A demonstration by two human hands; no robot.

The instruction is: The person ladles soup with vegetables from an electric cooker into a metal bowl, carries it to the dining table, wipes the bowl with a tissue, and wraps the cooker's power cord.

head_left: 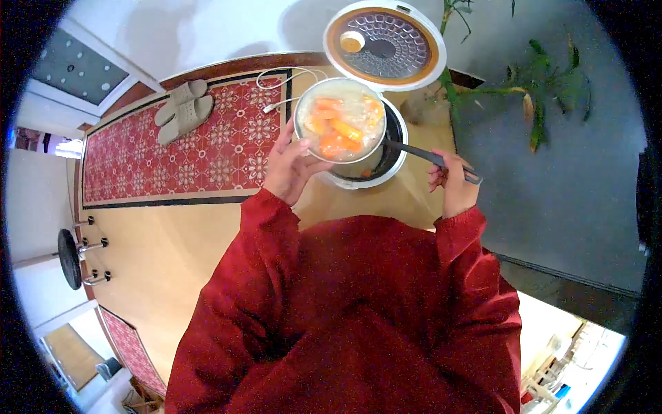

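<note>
Holding the bowl [345, 162] in your left hand [293, 169], you've got its fingers clamped around the near-left side, thumb up at the rim. Contents: pale, cloudy food with orange chunks [347, 131]. Bowl sits in the air over the left part of the rice cooker [403, 153], covering much of its mouth.

Your right hand [456, 183] has its fingers wrapped on the dark utensil [429, 157], near the end of the handle. Handle crosses the cooker's right rim toward the bowl; its far end probably dips into the pot, but the bowl hides it, so can't be sure.

Cooker stands on the floor [152, 241], just off the right edge of the red rug [145, 165]. Lid [380, 47] is tipped up at the far side. White cord [271, 107] runs over the rug's far-right corner. Slippers [185, 117] lie near the rug's far edge; plant [541, 90] hangs off to the right.
</note>
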